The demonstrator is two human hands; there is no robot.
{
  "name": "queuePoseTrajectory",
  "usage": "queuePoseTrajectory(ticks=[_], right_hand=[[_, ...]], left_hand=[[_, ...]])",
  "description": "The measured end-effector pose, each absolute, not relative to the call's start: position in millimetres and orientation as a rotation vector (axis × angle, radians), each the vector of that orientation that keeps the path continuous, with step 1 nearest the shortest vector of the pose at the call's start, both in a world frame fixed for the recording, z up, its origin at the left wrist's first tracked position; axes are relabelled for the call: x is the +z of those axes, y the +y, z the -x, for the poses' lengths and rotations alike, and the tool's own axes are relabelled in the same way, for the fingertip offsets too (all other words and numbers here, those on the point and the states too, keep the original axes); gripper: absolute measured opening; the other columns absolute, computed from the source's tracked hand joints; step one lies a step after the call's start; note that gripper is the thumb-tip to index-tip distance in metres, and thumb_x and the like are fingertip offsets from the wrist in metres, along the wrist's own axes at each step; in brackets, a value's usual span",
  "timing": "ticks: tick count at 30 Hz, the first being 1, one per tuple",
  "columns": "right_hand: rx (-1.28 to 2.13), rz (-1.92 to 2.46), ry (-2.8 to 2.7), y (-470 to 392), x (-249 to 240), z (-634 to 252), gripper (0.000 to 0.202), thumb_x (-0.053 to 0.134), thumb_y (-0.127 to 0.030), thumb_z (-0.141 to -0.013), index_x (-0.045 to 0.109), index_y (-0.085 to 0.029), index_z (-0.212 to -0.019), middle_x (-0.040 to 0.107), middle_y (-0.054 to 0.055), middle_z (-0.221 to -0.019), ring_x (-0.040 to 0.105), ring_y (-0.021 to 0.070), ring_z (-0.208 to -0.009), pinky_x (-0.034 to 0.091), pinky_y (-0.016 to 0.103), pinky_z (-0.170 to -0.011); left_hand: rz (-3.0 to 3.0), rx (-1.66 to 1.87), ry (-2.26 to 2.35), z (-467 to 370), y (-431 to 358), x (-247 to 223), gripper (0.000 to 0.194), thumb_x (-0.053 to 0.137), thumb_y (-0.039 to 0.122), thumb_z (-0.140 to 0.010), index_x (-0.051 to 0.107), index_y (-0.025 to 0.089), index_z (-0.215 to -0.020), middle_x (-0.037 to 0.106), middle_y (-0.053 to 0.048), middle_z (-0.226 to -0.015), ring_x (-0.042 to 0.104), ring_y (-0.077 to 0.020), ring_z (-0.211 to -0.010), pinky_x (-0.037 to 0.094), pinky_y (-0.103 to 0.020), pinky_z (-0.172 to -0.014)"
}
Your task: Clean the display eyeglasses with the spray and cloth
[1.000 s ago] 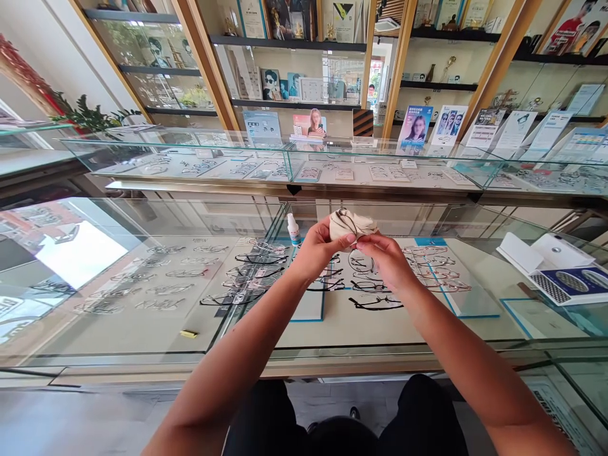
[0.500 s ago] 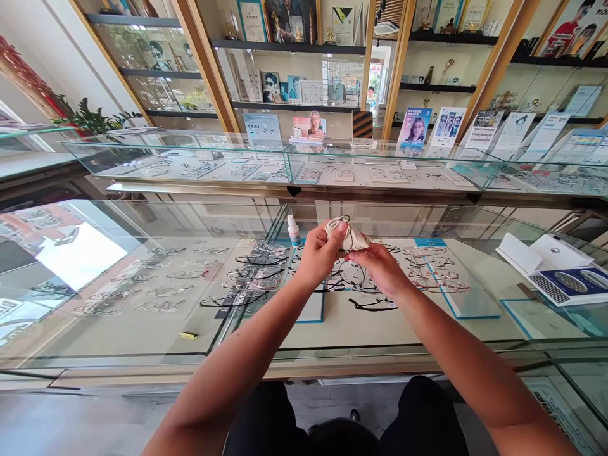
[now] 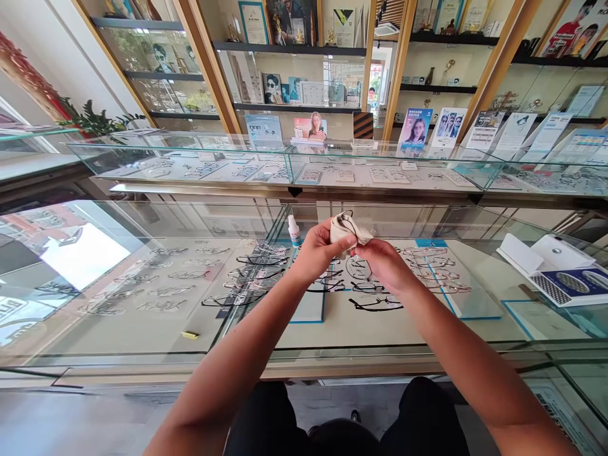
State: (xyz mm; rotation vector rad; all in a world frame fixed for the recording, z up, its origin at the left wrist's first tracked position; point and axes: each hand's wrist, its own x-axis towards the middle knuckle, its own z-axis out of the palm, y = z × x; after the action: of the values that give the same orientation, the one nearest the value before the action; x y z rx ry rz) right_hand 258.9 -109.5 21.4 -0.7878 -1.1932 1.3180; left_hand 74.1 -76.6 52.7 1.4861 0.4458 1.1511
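Observation:
Above the glass counter, my left hand (image 3: 319, 250) is closed on a cream cleaning cloth (image 3: 342, 227), with the thumb pressed over its lower edge. The cloth is bunched around a thin dark-framed pair of eyeglasses (image 3: 360, 269). A dark strip of the frame pokes out at the top of the cloth, and a round lens seems to show below the fingers. Beside the cloth, my right hand (image 3: 382, 263) pinches the eyeglasses, its fingertips close to the left thumb. Most of the frame is hidden by cloth and fingers.
A white spray bottle (image 3: 294, 231) stands left of my hands. Several dark-framed glasses (image 3: 259, 259) lie left, pink-toned ones (image 3: 434, 269) right. A white box with a blue panel (image 3: 570, 285) sits far right, a small yellow item (image 3: 190, 334) front left. Behind is another glass showcase (image 3: 237, 168).
The cloth has turned and been lifted slightly, and the left thumb has slid down to its lower edge. More of a round lens shows beneath the hands. Both hands keep their hold.

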Motion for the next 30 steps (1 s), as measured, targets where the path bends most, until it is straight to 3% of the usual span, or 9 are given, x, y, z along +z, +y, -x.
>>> queuePoseTrajectory(ticks=[7,10,13,15,19,22,24,28,30], right_hand=[[1.272,0.748,-1.228,-111,10,-249,0.030,0.096,-0.049,-0.080,0.089,-0.028,-0.100,0.084,0.003,-0.127,0.076,0.0266,-0.112,0.057,0.040,-0.103],[1.263,0.756,-1.225,-113,11,-245,0.029,0.095,-0.049,-0.080,0.089,-0.027,-0.098,0.085,0.004,-0.121,0.077,0.0273,-0.110,0.057,0.041,-0.102],[1.245,0.798,-1.165,-112,14,-247,0.024,0.094,-0.047,-0.077,0.087,-0.026,-0.087,0.085,0.003,-0.096,0.076,0.0275,-0.106,0.055,0.042,-0.103],[1.233,0.819,-1.098,-110,17,-251,0.022,0.093,-0.045,-0.074,0.085,-0.026,-0.081,0.082,0.003,-0.086,0.075,0.0266,-0.101,0.054,0.041,-0.102],[1.227,0.788,-0.994,-102,19,-258,0.022,0.092,-0.043,-0.069,0.081,-0.025,-0.075,0.082,0.002,-0.087,0.070,0.0230,-0.092,0.053,0.039,-0.093],[1.201,0.734,-0.979,-97,21,-262,0.021,0.091,-0.042,-0.072,0.079,-0.026,-0.075,0.078,0.001,-0.086,0.068,0.0219,-0.091,0.053,0.038,-0.089],[1.176,0.703,-0.974,-96,23,-266,0.019,0.090,-0.040,-0.073,0.078,-0.026,-0.075,0.079,0.002,-0.094,0.069,0.0218,-0.095,0.054,0.037,-0.090],[1.128,0.670,-0.954,-96,31,-278,0.016,0.088,-0.040,-0.076,0.077,-0.028,-0.075,0.083,0.003,-0.130,0.070,0.0238,-0.119,0.056,0.036,-0.096],[1.102,0.653,-0.959,-97,35,-285,0.015,0.088,-0.040,-0.079,0.078,-0.029,-0.076,0.083,0.002,-0.136,0.069,0.0242,-0.128,0.056,0.035,-0.099]], left_hand=[[-1.426,1.291,0.526,-83,-84,53,0.062,0.098,0.071,-0.077,0.069,0.018,-0.085,0.065,0.001,-0.068,0.050,-0.0087,-0.054,0.042,-0.023,-0.051],[-1.407,1.327,0.533,-83,-82,51,0.064,0.090,0.079,-0.083,0.066,0.019,-0.083,0.059,0.004,-0.064,0.045,-0.0082,-0.052,0.044,-0.023,-0.051],[-1.412,1.304,0.535,-81,-75,46,0.065,0.085,0.082,-0.087,0.068,0.019,-0.082,0.060,0.002,-0.066,0.050,-0.0098,-0.057,0.045,-0.023,-0.055],[-1.395,1.226,0.525,-78,-70,44,0.063,0.088,0.079,-0.085,0.071,0.018,-0.085,0.065,0.000,-0.072,0.057,-0.0120,-0.064,0.049,-0.025,-0.061],[-1.320,1.142,0.482,-78,-66,42,0.058,0.095,0.070,-0.081,0.078,0.016,-0.095,0.073,-0.003,-0.085,0.067,-0.0172,-0.081,0.056,-0.030,-0.079],[-1.259,1.183,0.479,-81,-65,41,0.052,0.096,0.064,-0.081,0.078,0.017,-0.095,0.074,-0.004,-0.087,0.070,-0.0199,-0.089,0.056,-0.031,-0.081],[-1.219,1.232,0.489,-82,-64,41,0.047,0.097,0.059,-0.080,0.077,0.018,-0.094,0.074,-0.004,-0.086,0.072,-0.0213,-0.093,0.056,-0.030,-0.081],[-1.077,1.310,0.526,-78,-59,44,0.042,0.099,0.049,-0.077,0.074,0.020,-0.095,0.074,-0.002,-0.088,0.071,-0.0189,-0.087,0.055,-0.028,-0.076],[-0.991,1.318,0.527,-74,-57,47,0.043,0.098,0.044,-0.075,0.072,0.021,-0.101,0.074,-0.001,-0.092,0.070,-0.0182,-0.084,0.057,-0.029,-0.074]])
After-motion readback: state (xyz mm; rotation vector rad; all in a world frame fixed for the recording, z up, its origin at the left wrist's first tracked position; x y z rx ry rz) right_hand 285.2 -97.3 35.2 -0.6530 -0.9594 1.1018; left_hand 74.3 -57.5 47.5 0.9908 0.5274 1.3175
